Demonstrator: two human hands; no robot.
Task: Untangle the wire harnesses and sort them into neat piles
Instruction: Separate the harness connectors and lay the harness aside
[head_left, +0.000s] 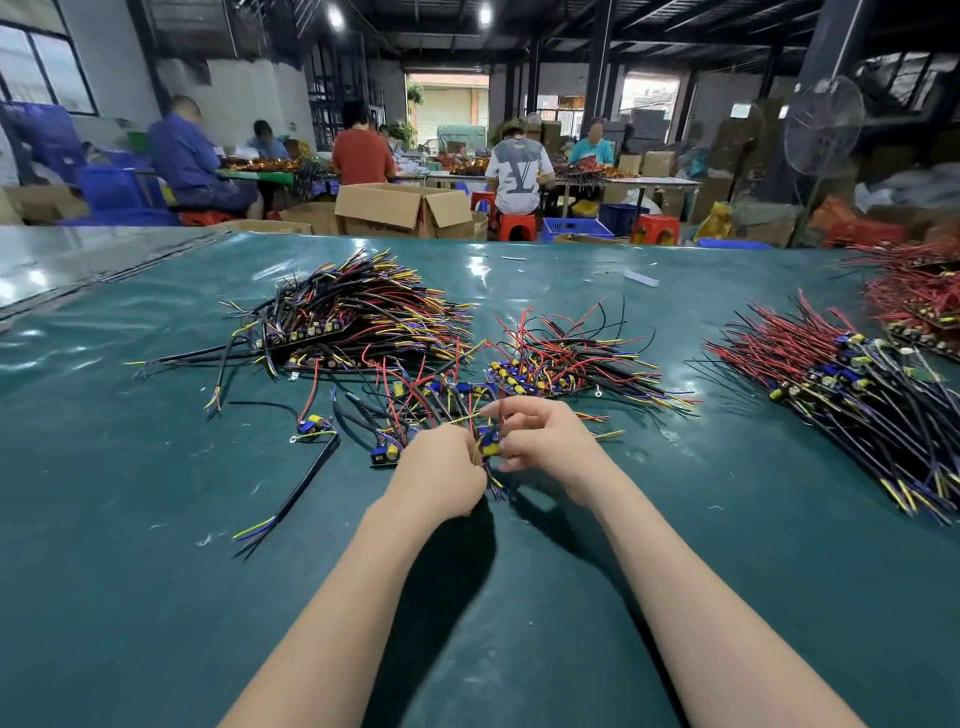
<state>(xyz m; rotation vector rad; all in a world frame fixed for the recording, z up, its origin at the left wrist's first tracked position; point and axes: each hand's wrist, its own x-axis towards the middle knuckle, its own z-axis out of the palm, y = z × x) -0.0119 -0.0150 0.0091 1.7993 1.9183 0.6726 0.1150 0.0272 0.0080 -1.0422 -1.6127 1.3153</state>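
Held harness: I saw the held harness (489, 442), a small blue-and-yellow board trailing wires, lifted between both hands over the middle of the table (156, 571).
Left hand: my left hand (441, 478) had its fingers curled round the wires at the board's left side.
Right hand: my right hand (543, 441) pinched the same piece from the right, one red wire running up past its fingertips.
Loose tangle: the loose tangle (431, 397) lay just beyond the hands.
Lone harness: the lone harness (311, 427) sat apart, to the left.
Piles: left pile (353, 312) and middle pile (561, 358) lay toward the far edge; the right pile (857, 395) ran along the right edge.
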